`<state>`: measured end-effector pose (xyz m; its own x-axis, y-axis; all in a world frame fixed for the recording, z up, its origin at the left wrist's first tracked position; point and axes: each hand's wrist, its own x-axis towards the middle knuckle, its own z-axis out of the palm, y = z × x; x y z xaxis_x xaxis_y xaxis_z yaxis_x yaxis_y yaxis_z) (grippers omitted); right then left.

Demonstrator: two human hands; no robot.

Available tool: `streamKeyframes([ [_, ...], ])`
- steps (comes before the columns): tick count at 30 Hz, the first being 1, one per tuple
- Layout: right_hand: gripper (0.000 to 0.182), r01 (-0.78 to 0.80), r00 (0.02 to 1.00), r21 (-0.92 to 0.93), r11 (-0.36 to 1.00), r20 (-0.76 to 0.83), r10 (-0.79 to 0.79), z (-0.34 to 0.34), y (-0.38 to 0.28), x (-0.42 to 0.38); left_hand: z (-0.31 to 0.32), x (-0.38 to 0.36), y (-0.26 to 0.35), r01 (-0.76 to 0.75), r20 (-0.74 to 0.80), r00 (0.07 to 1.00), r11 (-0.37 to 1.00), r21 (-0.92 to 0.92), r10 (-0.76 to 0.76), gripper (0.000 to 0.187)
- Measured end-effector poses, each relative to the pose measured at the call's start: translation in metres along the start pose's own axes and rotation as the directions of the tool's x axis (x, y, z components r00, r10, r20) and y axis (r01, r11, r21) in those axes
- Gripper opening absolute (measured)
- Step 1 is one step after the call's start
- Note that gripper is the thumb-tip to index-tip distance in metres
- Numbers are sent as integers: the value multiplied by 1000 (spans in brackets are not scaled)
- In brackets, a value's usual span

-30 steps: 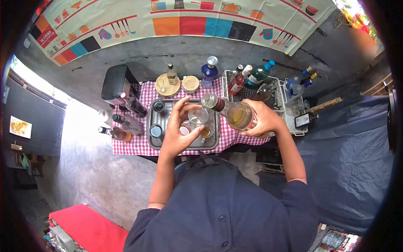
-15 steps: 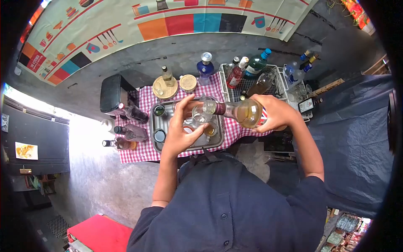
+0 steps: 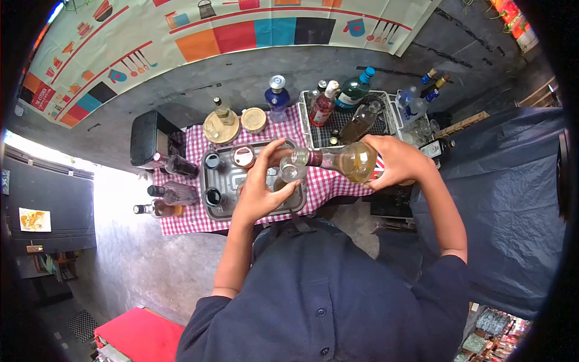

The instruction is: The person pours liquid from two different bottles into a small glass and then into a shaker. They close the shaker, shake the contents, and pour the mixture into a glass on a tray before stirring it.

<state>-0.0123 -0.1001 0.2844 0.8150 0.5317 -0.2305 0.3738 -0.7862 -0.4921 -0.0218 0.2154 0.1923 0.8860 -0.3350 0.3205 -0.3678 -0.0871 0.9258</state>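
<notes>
Head view: 2 hands, 1 bottle [image 3: 344, 160], 1 glass [image 3: 291, 173], 1 tray [image 3: 224, 184].

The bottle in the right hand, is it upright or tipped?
Tipped: the bottle lies nearly level, its neck over the glass held by the left hand.

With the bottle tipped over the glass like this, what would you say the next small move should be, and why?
Probably keep the tilt steady, or ease it slightly. The right hand holds the bottle nearly level, its neck at the glass in the left hand above the metal tray. The amber liquid sits mostly in the bottle's body.
</notes>
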Motion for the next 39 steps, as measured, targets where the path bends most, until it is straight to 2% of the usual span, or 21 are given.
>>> streamKeyframes([
  [4, 70, -32, 999, -33, 999, 25, 33, -6, 7, -11, 15, 3, 5, 86, 17, 996, 996, -32, -86, 84],
  [18, 66, -62, 997, -108, 992, 39, 66, -14, 28, -39, 45, 10, 1, 44, 62, 997, 995, -94, -38, 83],
  [39, 63, -73, 995, -129, 989, 50, 80, -16, 13, -34, 37, 3, -1, 17, 52, 999, 996, -82, -13, 81],
])
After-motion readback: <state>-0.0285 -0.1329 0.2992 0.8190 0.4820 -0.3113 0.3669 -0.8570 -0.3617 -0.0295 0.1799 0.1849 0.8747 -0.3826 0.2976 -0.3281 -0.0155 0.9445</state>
